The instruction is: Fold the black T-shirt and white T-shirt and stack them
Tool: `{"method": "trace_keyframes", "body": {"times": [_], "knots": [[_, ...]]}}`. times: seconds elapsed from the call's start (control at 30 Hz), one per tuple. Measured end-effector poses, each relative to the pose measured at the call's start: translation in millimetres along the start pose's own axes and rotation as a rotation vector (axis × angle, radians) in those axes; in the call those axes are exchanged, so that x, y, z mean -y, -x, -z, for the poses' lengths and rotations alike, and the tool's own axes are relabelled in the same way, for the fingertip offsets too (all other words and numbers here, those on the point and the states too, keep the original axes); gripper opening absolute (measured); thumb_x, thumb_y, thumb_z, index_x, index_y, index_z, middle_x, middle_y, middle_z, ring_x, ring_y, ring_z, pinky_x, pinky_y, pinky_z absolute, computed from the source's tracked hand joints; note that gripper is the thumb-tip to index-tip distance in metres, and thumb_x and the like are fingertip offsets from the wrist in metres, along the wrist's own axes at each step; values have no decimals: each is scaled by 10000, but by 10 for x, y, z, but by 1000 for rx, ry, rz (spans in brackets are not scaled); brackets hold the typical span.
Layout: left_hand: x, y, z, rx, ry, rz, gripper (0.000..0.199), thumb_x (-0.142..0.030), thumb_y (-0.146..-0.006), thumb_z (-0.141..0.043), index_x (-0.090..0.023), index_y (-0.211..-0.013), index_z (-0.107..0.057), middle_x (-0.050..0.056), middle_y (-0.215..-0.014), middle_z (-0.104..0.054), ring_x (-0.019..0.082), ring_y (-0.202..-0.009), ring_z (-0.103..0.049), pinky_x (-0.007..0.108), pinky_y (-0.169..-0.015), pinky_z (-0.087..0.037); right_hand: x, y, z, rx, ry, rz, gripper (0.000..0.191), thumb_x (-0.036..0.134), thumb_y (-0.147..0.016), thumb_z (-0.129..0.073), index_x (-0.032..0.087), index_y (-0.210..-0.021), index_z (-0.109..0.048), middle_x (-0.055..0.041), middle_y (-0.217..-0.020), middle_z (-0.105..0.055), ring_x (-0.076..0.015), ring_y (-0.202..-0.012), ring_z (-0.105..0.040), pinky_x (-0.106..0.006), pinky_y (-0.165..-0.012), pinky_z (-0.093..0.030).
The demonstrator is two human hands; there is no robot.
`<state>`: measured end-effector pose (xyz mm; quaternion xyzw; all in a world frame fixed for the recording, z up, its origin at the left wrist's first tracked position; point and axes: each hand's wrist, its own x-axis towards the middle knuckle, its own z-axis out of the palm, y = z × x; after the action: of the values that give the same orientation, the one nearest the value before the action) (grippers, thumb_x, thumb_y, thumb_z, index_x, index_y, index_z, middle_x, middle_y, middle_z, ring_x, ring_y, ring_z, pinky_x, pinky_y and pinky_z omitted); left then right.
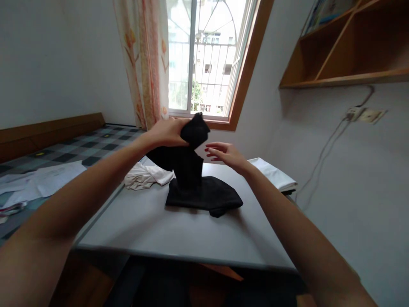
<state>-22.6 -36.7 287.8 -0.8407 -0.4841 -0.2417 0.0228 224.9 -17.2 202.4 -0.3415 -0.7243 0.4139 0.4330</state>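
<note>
A black cloth garment lies partly on the white table, and part of it is lifted up. My left hand grips the raised part, with the fingers wrapped round the bunched fabric. Which garment it is does not show clearly. To the right of the lifted cloth, my right hand hangs in the air, apart from it. Its fingers point left, slightly bent and parted, and nothing is in them.
Crumpled pale cloth lies at the table's left edge. Folded white cloth is at the right, by the wall. Left of the table is a bed with a checked cover and loose papers. A wooden shelf hangs upper right.
</note>
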Motion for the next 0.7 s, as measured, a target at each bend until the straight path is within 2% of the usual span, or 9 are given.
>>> {"method": "trace_keyframes", "body": {"times": [0.1, 0.17, 0.23, 0.27, 0.33, 0.4, 0.47, 0.6, 0.7], "knots": [[295, 67, 195, 23, -305, 321, 748, -601, -670, -710, -187, -1286, -618, 130, -1139, -698, 363, -1094, -613, 405, -925, -447, -317, 75, -64, 84, 318, -32, 344, 387, -763, -750, 181, -1037, -721, -93, -1007, -735, -202, -869, -680, -351, -779, -570], [500, 116, 216, 122, -405, 446, 831, -715, -641, -671, -177, -1274, -633, 145, -1144, -699, 381, -1100, -607, 394, -913, -444, -545, 185, -190, 250, 501, -113, 392, 366, -769, -743, 177, -1111, -709, -109, -1057, -728, -223, -910, -682, -364, -817, -556], [691, 176, 154, 239, -441, 496, 912, -798, -624, -618, -195, -1308, -616, 147, -1196, -685, 391, -1123, -598, 391, -916, -437, -739, 316, -355, 443, 667, -128, 512, 361, -706, -796, 197, -1180, -693, -108, -1172, -699, -251, -1022, -658, -371, -903, -520], [777, 211, 103, 275, -446, 497, 929, -819, -640, -583, -206, -1338, -593, 147, -1241, -667, 392, -1140, -593, 393, -923, -434, -813, 376, -436, 506, 736, -126, 555, 365, -670, -821, 207, -1186, -695, -103, -1198, -689, -264, -1054, -646, -367, -919, -507], [922, 288, -8, 292, -457, 493, 910, -820, -700, -513, -223, -1385, -550, 148, -1328, -619, 391, -1175, -578, 398, -938, -427, -911, 463, -566, 574, 834, -111, 500, 364, -673, -814, 218, -1142, -720, -94, -1193, -691, -270, -1071, -637, -347, -919, -493], [1027, 368, -108, 287, -444, 489, 852, -783, -751, -482, -232, -1399, -534, 142, -1354, -603, 373, -1184, -578, 384, -934, -432, -947, 504, -630, 567, 887, -104, 335, 359, -749, -750, 216, -1052, -751, -88, -1126, -710, -255, -1025, -652, -323, -887, -490], [1093, 449, -198, 306, -369, 465, 808, -739, -763, -506, -227, -1387, -542, 137, -1310, -635, 341, -1140, -609, 346, -899, -448, -947, 523, -635, 546, 902, -97, 263, 373, -794, -706, 221, -1002, -760, -80, -1066, -719, -241, -969, -664, -309, -851, -491], [1143, 614, -429, 450, -2, 375, 738, -615, -656, -688, -192, -1260, -636, 107, -1145, -714, 262, -980, -666, 257, -793, -470, -957, 611, -599, 541, 887, -29, 437, 397, -691, -799, 264, -1100, -721, -68, -1147, -671, -243, -966, -656, -304, -818, -493], [1114, 715, -653, 520, 295, 319, 546, -477, -571, -784, -224, -1050, -719, 48, -1051, -740, 219, -958, -664, 223, -808, -465, -1001, 692, -624, 492, 884, 20, 273, 291, -774, -724, 244, -1042, -712, -74, -1128, -662, -226, -946, -652, -306, -828, -476]]}}
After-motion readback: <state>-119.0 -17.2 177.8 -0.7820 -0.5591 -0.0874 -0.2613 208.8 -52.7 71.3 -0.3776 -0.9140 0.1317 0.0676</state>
